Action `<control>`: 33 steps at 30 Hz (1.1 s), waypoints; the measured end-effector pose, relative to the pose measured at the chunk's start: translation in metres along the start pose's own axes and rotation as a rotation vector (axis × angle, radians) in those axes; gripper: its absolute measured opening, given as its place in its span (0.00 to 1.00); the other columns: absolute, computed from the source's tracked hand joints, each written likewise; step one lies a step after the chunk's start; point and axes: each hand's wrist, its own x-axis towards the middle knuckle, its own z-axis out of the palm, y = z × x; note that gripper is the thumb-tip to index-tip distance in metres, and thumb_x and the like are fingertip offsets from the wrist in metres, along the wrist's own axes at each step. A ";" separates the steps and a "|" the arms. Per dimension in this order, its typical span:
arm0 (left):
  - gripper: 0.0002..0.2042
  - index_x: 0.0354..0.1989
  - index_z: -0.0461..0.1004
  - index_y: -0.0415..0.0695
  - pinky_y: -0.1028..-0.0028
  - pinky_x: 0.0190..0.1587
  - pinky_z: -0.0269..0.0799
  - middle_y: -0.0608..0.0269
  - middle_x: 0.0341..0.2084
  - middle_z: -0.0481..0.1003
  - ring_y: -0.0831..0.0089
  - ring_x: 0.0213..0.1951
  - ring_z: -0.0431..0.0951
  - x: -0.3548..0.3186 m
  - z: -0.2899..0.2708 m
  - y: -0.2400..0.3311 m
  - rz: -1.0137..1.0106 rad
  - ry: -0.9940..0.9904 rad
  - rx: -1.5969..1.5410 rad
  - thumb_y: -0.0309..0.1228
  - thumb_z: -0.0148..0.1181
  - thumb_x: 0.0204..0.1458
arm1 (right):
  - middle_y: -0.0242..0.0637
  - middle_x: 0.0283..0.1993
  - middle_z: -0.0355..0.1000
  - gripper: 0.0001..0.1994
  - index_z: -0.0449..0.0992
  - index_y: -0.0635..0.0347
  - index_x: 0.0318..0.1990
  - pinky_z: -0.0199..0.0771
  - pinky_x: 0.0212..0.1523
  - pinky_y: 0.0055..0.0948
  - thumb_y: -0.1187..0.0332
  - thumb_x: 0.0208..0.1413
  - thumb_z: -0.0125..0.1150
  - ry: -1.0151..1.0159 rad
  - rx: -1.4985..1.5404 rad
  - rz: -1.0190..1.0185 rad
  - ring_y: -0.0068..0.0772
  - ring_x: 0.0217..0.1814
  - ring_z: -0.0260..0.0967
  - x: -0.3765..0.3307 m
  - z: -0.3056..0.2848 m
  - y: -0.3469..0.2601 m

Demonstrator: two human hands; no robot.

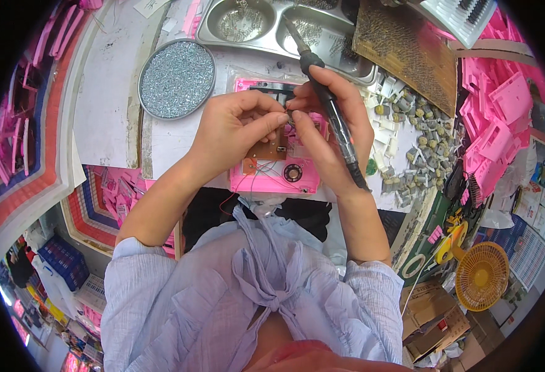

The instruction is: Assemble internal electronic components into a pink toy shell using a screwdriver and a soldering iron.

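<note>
In front of me lies a pink plastic housing (297, 183) with a brown circuit board (263, 150), thin wires and a round black speaker-like part (293, 173). My left hand (247, 123) is closed in a pinch over the housing's upper middle. My right hand (340, 118) meets it there, thumb and fingertips together. Whatever small part lies between the fingertips is too hidden to name. A black pen-shaped tool (329, 102) with a tapered grey tip lies across my right hand, held in the crook of the thumb, tip pointing away from the housing.
A round dish (177, 79) of small metal pieces stands left. Behind is a steel compartment tray (272, 38) with small metal parts. To the right are loose small motors (418, 146), white plastic parts (384, 133), a brown board (408, 49) and piled pink housings (498, 118).
</note>
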 end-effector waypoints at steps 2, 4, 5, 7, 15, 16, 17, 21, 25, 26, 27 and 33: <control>0.06 0.39 0.81 0.35 0.81 0.32 0.75 0.67 0.27 0.80 0.84 0.28 0.77 0.001 -0.001 0.000 -0.001 -0.017 0.019 0.26 0.66 0.59 | 0.41 0.52 0.73 0.28 0.67 0.64 0.65 0.78 0.54 0.28 0.85 0.55 0.63 -0.001 -0.015 -0.019 0.27 0.50 0.76 0.001 0.002 0.001; 0.06 0.39 0.81 0.35 0.81 0.32 0.75 0.67 0.27 0.80 0.85 0.28 0.77 0.002 -0.003 -0.001 -0.015 -0.027 0.032 0.26 0.65 0.59 | 0.40 0.52 0.73 0.28 0.68 0.63 0.64 0.78 0.54 0.28 0.85 0.55 0.63 0.006 -0.054 -0.043 0.26 0.49 0.76 0.001 0.002 0.003; 0.06 0.39 0.80 0.35 0.81 0.32 0.74 0.67 0.27 0.79 0.84 0.28 0.77 0.002 -0.003 0.000 -0.015 -0.036 0.026 0.26 0.65 0.60 | 0.39 0.51 0.73 0.28 0.68 0.63 0.64 0.78 0.54 0.27 0.85 0.55 0.63 0.013 -0.086 -0.057 0.26 0.49 0.75 0.001 0.002 0.004; 0.05 0.40 0.80 0.35 0.81 0.32 0.73 0.67 0.28 0.79 0.83 0.28 0.76 0.001 -0.004 0.001 -0.013 -0.054 0.015 0.25 0.64 0.60 | 0.39 0.48 0.74 0.27 0.70 0.61 0.62 0.77 0.51 0.28 0.84 0.54 0.63 0.043 -0.120 -0.096 0.28 0.46 0.75 0.001 0.003 0.006; 0.05 0.36 0.79 0.37 0.83 0.33 0.69 0.70 0.30 0.76 0.85 0.29 0.73 0.003 -0.004 0.002 0.007 -0.006 0.066 0.26 0.65 0.59 | 0.41 0.40 0.74 0.25 0.76 0.60 0.56 0.75 0.44 0.30 0.84 0.47 0.66 0.099 -0.315 -0.189 0.38 0.41 0.74 -0.009 0.005 0.002; 0.05 0.35 0.78 0.37 0.83 0.33 0.68 0.70 0.31 0.75 0.85 0.29 0.72 0.004 -0.005 0.003 0.013 0.005 0.114 0.26 0.66 0.58 | 0.40 0.40 0.74 0.24 0.77 0.60 0.54 0.74 0.43 0.30 0.83 0.46 0.69 0.125 -0.302 -0.236 0.38 0.40 0.74 -0.010 0.000 0.001; 0.05 0.33 0.79 0.37 0.81 0.33 0.69 0.68 0.31 0.74 0.83 0.29 0.73 0.006 -0.005 0.005 0.129 0.038 0.246 0.26 0.67 0.55 | 0.39 0.38 0.74 0.23 0.78 0.60 0.52 0.73 0.39 0.29 0.80 0.46 0.72 0.159 -0.357 -0.278 0.35 0.37 0.73 -0.012 -0.009 -0.001; 0.06 0.27 0.77 0.37 0.73 0.33 0.71 0.60 0.33 0.69 0.71 0.31 0.74 0.010 0.003 0.008 0.375 0.103 0.580 0.24 0.69 0.45 | 0.38 0.30 0.73 0.18 0.79 0.63 0.48 0.69 0.32 0.27 0.79 0.47 0.73 0.159 -0.381 -0.279 0.32 0.29 0.70 -0.036 -0.051 -0.002; 0.06 0.26 0.74 0.36 0.75 0.33 0.69 0.62 0.33 0.66 0.72 0.33 0.71 0.011 0.004 -0.001 0.456 0.104 0.645 0.22 0.68 0.45 | 0.39 0.27 0.73 0.15 0.78 0.67 0.44 0.66 0.27 0.26 0.76 0.49 0.72 0.253 -0.320 -0.298 0.30 0.26 0.68 -0.050 -0.047 -0.006; 0.07 0.26 0.74 0.35 0.75 0.33 0.69 0.61 0.33 0.66 0.72 0.33 0.71 0.011 0.004 -0.002 0.464 0.100 0.650 0.21 0.68 0.45 | 0.40 0.27 0.74 0.14 0.78 0.67 0.43 0.66 0.26 0.26 0.75 0.49 0.71 0.211 -0.327 -0.304 0.30 0.25 0.68 -0.052 -0.051 -0.008; 0.06 0.25 0.74 0.36 0.72 0.34 0.71 0.60 0.33 0.68 0.68 0.33 0.73 0.011 0.004 -0.002 0.449 0.100 0.656 0.22 0.68 0.44 | 0.41 0.27 0.74 0.13 0.78 0.67 0.42 0.65 0.24 0.27 0.75 0.49 0.71 0.169 -0.333 -0.310 0.30 0.23 0.68 -0.055 -0.054 -0.009; 0.06 0.23 0.74 0.37 0.65 0.35 0.74 0.57 0.33 0.72 0.60 0.32 0.76 0.011 0.004 -0.001 0.418 0.119 0.676 0.23 0.67 0.42 | 0.36 0.24 0.74 0.13 0.78 0.65 0.41 0.62 0.21 0.29 0.76 0.46 0.70 0.009 -0.401 -0.350 0.32 0.19 0.64 -0.056 -0.053 -0.008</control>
